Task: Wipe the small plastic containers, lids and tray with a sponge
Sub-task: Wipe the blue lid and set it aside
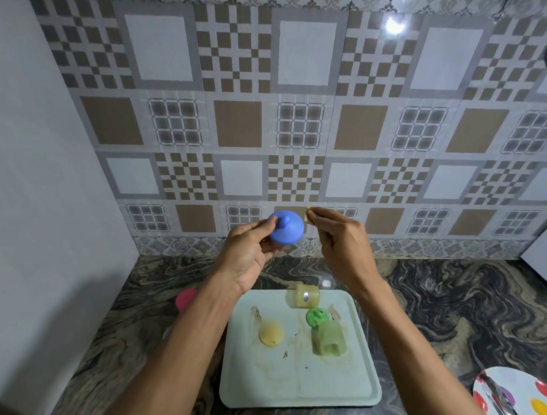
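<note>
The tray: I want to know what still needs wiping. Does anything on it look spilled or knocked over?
Yes. The tray has yellowish smears and dark specks across its middle. Two translucent containers lie tipped on their sides: one at the far edge, one right of centre.

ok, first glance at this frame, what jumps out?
The blue lid, held up in the left hand against the tiled wall, with the right hand pinching a yellow sponge beside it. Below, the stained tray carries a green lid, a yellow lid and two containers.
</note>
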